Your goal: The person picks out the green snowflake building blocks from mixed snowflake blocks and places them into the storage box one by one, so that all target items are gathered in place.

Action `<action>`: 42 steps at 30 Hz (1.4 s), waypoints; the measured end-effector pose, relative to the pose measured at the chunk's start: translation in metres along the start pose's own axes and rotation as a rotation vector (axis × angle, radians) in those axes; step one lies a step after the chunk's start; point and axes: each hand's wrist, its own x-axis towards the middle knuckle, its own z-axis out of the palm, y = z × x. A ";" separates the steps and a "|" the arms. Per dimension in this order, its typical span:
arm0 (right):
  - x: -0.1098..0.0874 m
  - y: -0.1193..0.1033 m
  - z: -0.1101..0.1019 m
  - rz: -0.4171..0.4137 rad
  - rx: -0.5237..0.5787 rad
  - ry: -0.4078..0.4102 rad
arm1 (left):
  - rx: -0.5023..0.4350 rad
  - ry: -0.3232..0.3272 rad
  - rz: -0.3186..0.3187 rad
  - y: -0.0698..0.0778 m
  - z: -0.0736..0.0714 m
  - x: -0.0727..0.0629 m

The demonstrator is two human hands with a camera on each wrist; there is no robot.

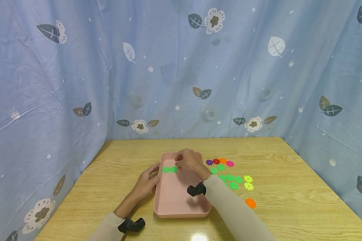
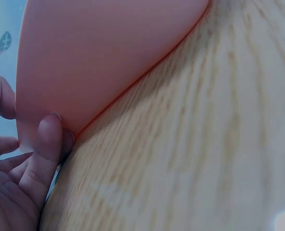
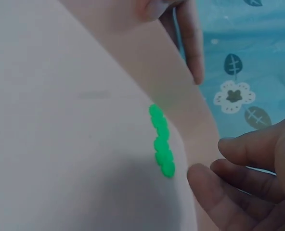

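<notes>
A shallow pink tray stands on the table, with two green flower-shaped plastic discs side by side on its floor near the far left corner. My left hand grips the tray's left wall. In the left wrist view its thumb presses the outer side, while another finger reaches the rim. Over the far part of the tray hovers my right hand. Its thumb and fingers are loosely bent near the tray's wall in the right wrist view, and nothing shows between them. The green discs lie beside those fingertips.
Right of the tray lie several green discs, partly behind my right forearm. Beyond them are purple, red, orange and pink ones. Two yellow discs and an orange disc lie farther right. A patterned curtain surrounds the table.
</notes>
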 end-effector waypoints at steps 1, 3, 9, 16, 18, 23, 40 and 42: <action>-0.001 -0.001 -0.001 -0.001 0.004 0.003 | -0.004 -0.004 0.002 0.000 0.000 0.000; -0.003 -0.002 -0.004 -0.006 -0.014 0.016 | -0.008 -0.011 0.007 0.001 0.000 0.000; -0.012 -0.004 -0.014 -0.072 -0.119 0.082 | -0.018 -0.011 0.017 0.001 0.000 0.000; -0.026 -0.001 -0.034 -0.146 -0.057 0.176 | 0.011 0.006 0.023 0.001 0.001 0.001; -0.029 0.003 -0.039 -0.158 -0.054 0.210 | 0.017 0.007 0.019 0.001 0.001 0.001; -0.039 0.010 -0.053 -0.149 -0.038 0.262 | 0.031 0.017 -0.004 0.001 0.002 0.001; -0.065 0.039 -0.083 -0.079 -0.007 0.338 | 0.025 0.013 -0.001 -0.001 -0.002 0.006; -0.065 0.043 -0.082 -0.057 -0.012 0.329 | 0.019 0.010 -0.004 -0.002 -0.002 0.004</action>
